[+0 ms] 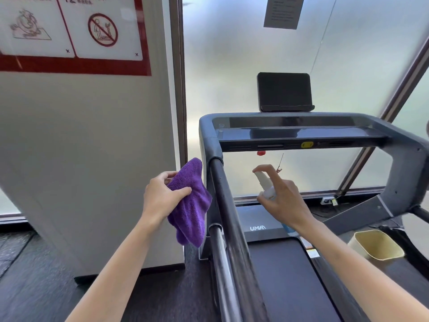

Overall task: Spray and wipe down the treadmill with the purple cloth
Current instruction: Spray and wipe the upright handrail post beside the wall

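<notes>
Overspray is the likeliest fault from here: the small white spray bottle (267, 189) points its nozzle toward the long black tubular handrail (228, 219) on the near side of the dark grey treadmill (406, 163), but it sits a little apart from that rail, so mist could drift past it onto the black running belt (290, 287) below or the frosted glass wall (232, 66) beyond the rail. A wet belt would be a slip hazard. A second risk is the bottle twisting in the grip, since only the fingers and thumb steady its slim body while the forefinger reaches over the top.

The person's right hand (282, 196) is on the belt side of the handrail, its grip closed narrowly round the spray bottle, forefinger arched above the nozzle head as if ready to press. The left hand (162, 196) is on the opposite side of the handrail, its grip closed on the bunched purple microfibre cloth (191, 205), which hangs just beside the rail; whether it touches the rail cannot be told. Wiping looks not yet begun on this rail. A pale yellow plastic bin (376, 245) stands on the floor, across the belt from the handrail.
</notes>
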{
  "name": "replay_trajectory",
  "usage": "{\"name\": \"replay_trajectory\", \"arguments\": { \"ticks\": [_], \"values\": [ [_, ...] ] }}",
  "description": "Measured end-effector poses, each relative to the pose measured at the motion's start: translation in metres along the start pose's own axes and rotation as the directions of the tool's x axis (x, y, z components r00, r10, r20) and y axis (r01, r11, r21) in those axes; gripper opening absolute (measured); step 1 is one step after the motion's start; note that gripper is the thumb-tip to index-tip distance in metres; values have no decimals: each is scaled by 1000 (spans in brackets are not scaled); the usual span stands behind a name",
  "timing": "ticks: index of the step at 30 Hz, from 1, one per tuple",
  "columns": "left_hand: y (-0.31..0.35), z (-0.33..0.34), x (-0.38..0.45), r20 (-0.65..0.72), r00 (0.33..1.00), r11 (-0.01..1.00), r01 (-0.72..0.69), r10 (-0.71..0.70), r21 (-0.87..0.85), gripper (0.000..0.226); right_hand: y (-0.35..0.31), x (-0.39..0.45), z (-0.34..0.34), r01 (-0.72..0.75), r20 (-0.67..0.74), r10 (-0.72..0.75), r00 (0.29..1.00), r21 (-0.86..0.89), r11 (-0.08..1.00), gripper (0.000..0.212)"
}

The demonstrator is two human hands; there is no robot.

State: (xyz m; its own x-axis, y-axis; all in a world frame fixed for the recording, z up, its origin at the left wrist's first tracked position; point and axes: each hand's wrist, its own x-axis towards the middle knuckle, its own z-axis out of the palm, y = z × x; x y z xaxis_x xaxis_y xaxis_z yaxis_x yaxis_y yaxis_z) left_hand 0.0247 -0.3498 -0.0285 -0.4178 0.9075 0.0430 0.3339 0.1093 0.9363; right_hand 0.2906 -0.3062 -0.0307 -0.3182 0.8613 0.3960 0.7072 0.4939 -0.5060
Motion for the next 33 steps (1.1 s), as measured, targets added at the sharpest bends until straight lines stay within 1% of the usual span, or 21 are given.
{"name": "replay_trajectory", "arguments": {
  "ticks": [4, 7, 15, 18, 20, 23, 26, 30, 33],
  "values": [
    [3, 1, -13, -18, 1000, 1000, -7, 7, 10, 41, -2, -5, -4, 6, -2, -6, 1000, -29, 1000, 56],
    [6, 1, -22, -31, 999, 1000, -7, 7, 3, 39, -4, -11, -10, 5, 34, -6, 999, 10, 1000, 60],
    [12, 5, -49, -67, 997, 999, -25, 26, 24, 41, -2, -37, -16, 17, 63, -25, 998, 117, 993, 64],
    [9, 5, -61, -76, 997, 999, -19, 22, 34, 40, 1, -51, -13, -4, 80, -7, 997, 143, 990, 59],
    [6, 4, -69, -76, 997, 999, -15, 18, 40, 40, 0, -60, -10, 3, 41, -8, 999, 123, 992, 55],
    [4, 1, -79, -70, 997, 999, -17, 20, 42, 40, -4, -69, -12, -9, -40, 14, 999, 123, 992, 55],
    [5, -3, -87, -57, 998, 999, -29, 31, 38, 42, -9, -76, -19, -43, -30, 46, 998, 98, 994, 58],
    [6, -14, -99, -40, 998, 998, -54, 54, 11, 41, -23, -94, -27, -57, -43, 63, 997, 122, 991, 62],
    [2, -24, -112, -28, 997, 998, -66, 66, 1, 40, -32, -115, -30, -95, -57, 105, 993, 151, 984, 62]
  ]
}}
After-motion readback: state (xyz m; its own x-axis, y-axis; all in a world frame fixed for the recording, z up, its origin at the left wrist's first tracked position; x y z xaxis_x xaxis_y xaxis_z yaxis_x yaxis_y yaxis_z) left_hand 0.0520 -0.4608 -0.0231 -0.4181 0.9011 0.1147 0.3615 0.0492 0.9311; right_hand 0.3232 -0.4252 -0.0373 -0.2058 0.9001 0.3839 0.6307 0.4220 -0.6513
